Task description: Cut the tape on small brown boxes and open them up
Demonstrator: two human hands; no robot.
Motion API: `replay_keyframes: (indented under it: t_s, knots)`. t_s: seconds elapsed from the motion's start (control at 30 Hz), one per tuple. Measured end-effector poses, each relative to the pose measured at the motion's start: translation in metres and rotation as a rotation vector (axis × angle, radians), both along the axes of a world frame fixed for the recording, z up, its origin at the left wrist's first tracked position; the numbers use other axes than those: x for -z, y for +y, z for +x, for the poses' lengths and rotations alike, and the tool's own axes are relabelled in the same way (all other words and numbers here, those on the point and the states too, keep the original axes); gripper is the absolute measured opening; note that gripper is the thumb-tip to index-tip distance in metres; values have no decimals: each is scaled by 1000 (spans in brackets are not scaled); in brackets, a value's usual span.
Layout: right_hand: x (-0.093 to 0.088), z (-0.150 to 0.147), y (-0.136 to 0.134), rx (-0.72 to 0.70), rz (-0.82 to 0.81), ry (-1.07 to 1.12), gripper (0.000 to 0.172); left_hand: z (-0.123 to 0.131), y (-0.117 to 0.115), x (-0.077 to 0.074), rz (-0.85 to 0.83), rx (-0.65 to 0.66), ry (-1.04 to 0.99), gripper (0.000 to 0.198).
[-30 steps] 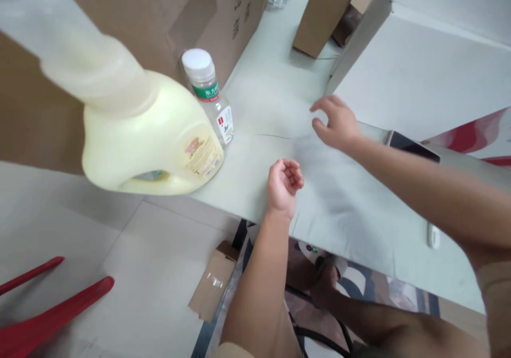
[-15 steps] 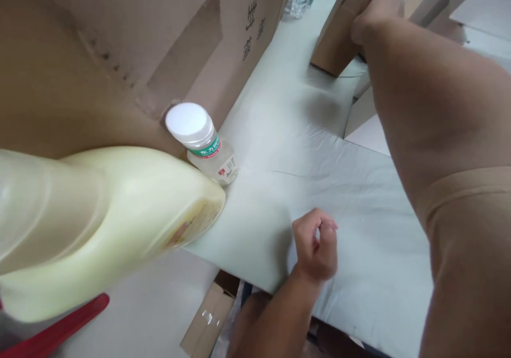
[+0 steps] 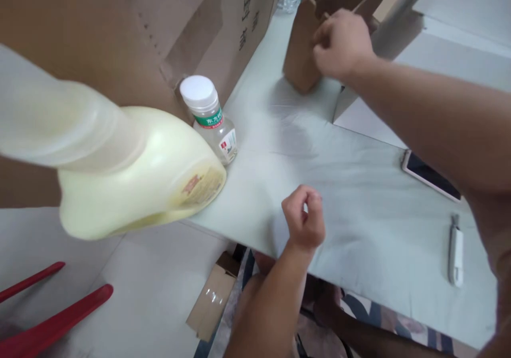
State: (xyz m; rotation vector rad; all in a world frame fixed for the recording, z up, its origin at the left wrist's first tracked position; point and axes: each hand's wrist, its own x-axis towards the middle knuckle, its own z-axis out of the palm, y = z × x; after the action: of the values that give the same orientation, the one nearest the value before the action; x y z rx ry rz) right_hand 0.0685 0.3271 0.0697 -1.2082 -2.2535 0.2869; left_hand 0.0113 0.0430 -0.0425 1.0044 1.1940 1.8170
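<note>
My right hand [image 3: 345, 43] is at the top right with its fingers curled at the edge of an open brown cardboard box [image 3: 300, 54], which stands tilted on the pale table cover. The fingertips are partly hidden against the cardboard. My left hand [image 3: 305, 219] is closed in a loose fist above the front part of the table [image 3: 359, 209]. Nothing shows inside that fist. Left of it stands a clear bottle [image 3: 215, 129] with a white cap and green label, beside a large pale-yellow jug [image 3: 155, 161].
A large printed carton [image 3: 191, 33] rises at the back left. White boxes [image 3: 451, 59] stand at the right. A phone [image 3: 431, 176] and a white-handled tool [image 3: 455, 254] lie on the cover. Red strips [image 3: 80, 310] and a small carton [image 3: 213, 294] are below the table edge.
My right hand and the brown box have moved left and nearer; the box's open top now shows. The left fist keeps its shape. The view has shifted, bringing the phone and white-handled tool into sight.
</note>
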Motion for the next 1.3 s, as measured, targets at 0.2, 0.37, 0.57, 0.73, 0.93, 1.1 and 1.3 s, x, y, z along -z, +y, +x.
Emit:
replay_keyframes:
  t_s: [0.2,0.37,0.57,0.73,0.93,1.1,1.3]
  knots:
    - [16,98,-227,205,182,29,23,-18,-6,3,11,-584,-3,15]
    - [53,200,-373,421,322,452,26,-22,-19,3,161,-255,-32,42]
    - [93,244,-435,444,-40,671,39,30,-63,-10,440,550,338,73]
    - [101,263,-444,362,-20,887,81,54,-73,-12,462,603,616,79]
    - [88,271,-445,403,-73,728,45,72,-65,-9,308,455,481,46]
    - [90,281,-442,472,-86,781,43,96,-69,-7,163,452,399,54]
    - [94,308,-447,528,-61,785,48,121,-94,-10,75,530,435,57]
